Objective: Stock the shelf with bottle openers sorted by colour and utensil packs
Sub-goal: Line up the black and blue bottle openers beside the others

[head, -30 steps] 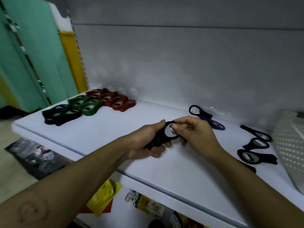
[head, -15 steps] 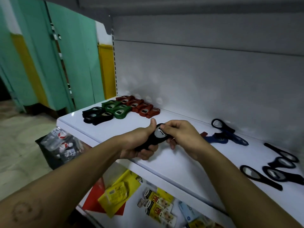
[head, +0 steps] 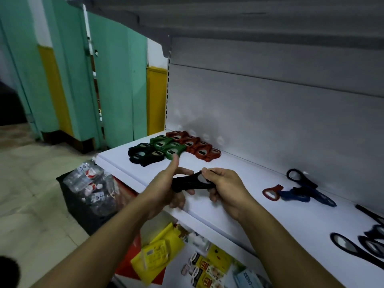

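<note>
Held black opener: I see only its middle; the left hand and right hand cover its ends.
Black openers at right: smeared, cut by the edge.
Lower-shelf packs: print unreadable.

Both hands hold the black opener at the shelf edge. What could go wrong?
The black plastic bottle opener is held near the front edge of the white shelf with the thumb of the left hand lifted; it might slip and drop.
Placing it could knock the sorted black openers near the shelf's end.

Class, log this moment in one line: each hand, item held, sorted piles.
left hand: holds black opener | right hand: pinches its ring end | shelf: black pile, green pile, red pile
</note>
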